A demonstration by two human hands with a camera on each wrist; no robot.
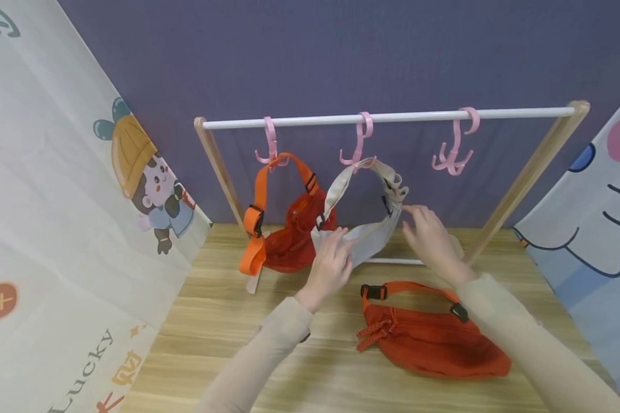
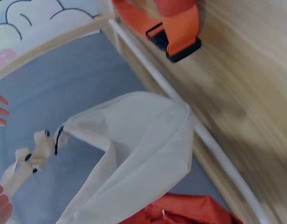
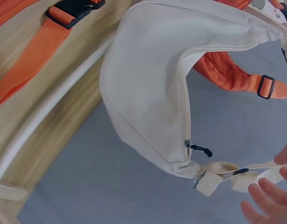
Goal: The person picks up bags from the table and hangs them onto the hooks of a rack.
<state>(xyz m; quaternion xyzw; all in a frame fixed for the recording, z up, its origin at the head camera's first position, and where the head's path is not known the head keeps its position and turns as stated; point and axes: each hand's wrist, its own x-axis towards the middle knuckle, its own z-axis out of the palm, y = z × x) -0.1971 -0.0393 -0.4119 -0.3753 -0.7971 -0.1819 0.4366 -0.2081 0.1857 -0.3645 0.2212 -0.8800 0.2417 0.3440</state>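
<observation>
An off-white waist bag point(image 1: 374, 241) hangs by its strap from the middle pink hook point(image 1: 359, 140), its zip pull point(image 3: 199, 148) dangling in the right wrist view. My left hand point(image 1: 332, 263) is at the bag's lower left in the head view, fingers loosely bent in front of the fabric. On the other side my right hand point(image 1: 430, 236) has its fingertips right by the strap end, under the gathered strap loops point(image 3: 227, 179). Its fingers spread loosely in the right wrist view. An orange-red waist bag point(image 1: 297, 238) hangs on the left hook point(image 1: 271, 140), just behind the off-white one.
Another orange-red waist bag point(image 1: 434, 341) lies on the wooden tabletop point(image 1: 201, 338) below my right forearm. The rack has a white top bar point(image 1: 408, 117), a lower bar point(image 2: 218, 154) and wooden side posts point(image 1: 532, 172). A third pink hook point(image 1: 454, 149) hangs at right.
</observation>
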